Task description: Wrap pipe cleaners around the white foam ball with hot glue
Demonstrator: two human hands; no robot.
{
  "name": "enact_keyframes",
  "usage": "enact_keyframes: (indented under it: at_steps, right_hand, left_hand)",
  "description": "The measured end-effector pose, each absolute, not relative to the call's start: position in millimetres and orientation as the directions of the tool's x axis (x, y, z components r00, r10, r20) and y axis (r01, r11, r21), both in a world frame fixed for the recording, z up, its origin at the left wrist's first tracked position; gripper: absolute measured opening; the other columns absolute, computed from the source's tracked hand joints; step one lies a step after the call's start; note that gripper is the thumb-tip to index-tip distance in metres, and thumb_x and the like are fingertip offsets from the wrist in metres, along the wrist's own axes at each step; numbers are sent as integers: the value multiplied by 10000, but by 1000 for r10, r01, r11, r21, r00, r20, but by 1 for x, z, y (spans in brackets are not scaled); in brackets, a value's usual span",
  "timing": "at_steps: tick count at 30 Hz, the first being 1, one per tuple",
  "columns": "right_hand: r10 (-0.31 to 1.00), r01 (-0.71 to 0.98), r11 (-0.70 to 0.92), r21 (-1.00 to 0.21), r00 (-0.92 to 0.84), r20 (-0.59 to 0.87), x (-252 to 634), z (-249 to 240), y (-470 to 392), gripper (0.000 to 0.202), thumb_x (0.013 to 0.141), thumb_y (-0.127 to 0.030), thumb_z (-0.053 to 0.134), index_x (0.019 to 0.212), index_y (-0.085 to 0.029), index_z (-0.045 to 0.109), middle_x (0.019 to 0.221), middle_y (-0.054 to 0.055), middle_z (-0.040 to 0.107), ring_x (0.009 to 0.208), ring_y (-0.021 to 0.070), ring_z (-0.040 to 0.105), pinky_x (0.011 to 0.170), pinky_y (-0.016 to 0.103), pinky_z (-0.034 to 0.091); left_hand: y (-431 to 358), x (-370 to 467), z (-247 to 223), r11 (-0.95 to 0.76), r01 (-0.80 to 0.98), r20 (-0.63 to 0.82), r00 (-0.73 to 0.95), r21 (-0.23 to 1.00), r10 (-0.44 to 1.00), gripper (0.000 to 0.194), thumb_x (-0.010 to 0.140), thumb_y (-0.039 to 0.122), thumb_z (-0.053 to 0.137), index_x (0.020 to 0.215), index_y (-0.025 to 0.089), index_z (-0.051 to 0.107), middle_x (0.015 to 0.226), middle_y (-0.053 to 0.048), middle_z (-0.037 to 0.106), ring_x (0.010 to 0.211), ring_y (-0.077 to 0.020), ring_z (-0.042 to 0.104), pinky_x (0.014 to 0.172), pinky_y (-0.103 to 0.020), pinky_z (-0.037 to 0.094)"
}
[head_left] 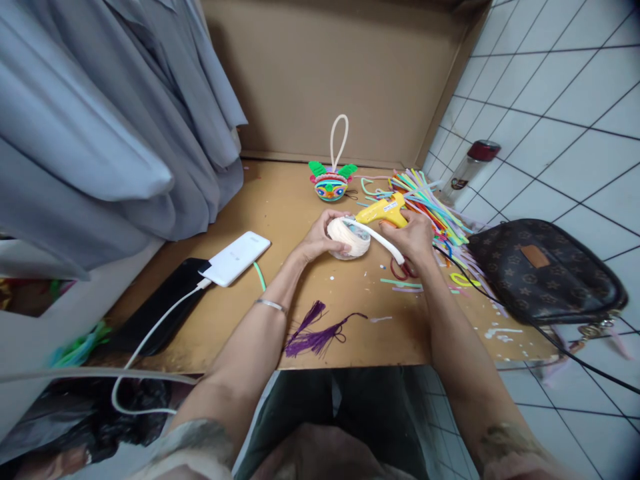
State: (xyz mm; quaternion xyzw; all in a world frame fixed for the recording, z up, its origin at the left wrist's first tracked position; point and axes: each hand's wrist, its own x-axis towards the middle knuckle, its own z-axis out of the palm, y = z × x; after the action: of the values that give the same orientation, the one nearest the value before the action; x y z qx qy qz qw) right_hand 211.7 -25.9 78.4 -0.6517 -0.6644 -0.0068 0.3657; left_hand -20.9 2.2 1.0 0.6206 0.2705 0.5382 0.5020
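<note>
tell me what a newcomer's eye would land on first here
Probably the yellow glue gun in the right hand, its tip close to the round white piece in the left hand. Then the bright, green-eared ornament near the back board, and the heap of colourful strips to its right.

Behind the brown desk [280, 200] stands a plain brown panel [340, 87]. Along the right side, white tiles [575, 153] (these are dark-lined) extend, and on the left grey-blue cloth [115, 87] hangs in folds.
</note>
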Motion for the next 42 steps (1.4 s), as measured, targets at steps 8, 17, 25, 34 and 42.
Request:
enact_keyframes:
  at_steps: [8,17,25,34,42]
  right_hand:
    - [869,862,134,-490,135,475,211,75,-24,308,724,-505,595,713,-206,665,623,1,577,578,149,440,590,298,304]
    - [891,822,155,-548,123,437,207,74,-26,350,717,-521,587,785,-199,706,659,14,610,626,172,481,602,297,329]
    - [888,868,131,-479,112,447,209,79,-26,306,711,-503,605,706,-203,663,645,8,580,601,154,439,579,298,296]
    - [884,873,146,-465,96,458,212,78,-25,294,705,-491,613,690,-202,666,641,13,597,600,156,452,567,286,300]
    - [910,832,121,-541,124,395,213,74,-24,309,712,-514,610,721,-207,649,630,-7,579,585,149,442,560,286,289]
  left_hand:
    - [2,-21,2,-362,-191,405,292,912,866,894,411,381,1004,1161,218,545,1465,-128,595,1390,-338,557,1204,-511,401]
    - [1,-20,4,-352,-199,398,292,915,870,910,381,395,1014,1140,220,545,1449,-129,606,1402,-345,545,1216,-518,383]
    - [-3,-18,8,-309,-192,354,280,931,892,946,333,390,1020,1139,204,561,1439,-134,605,1357,-343,569,1183,-498,424]
    - [-2,-18,6,-329,-192,374,289,924,881,938,363,400,1015,1159,210,556,1456,-136,594,1377,-346,560,1198,-518,405]
    - [-1,-20,5,-319,-208,369,280,925,887,926,371,393,1015,1142,215,537,1473,-141,585,1394,-343,547,1200,-514,402]
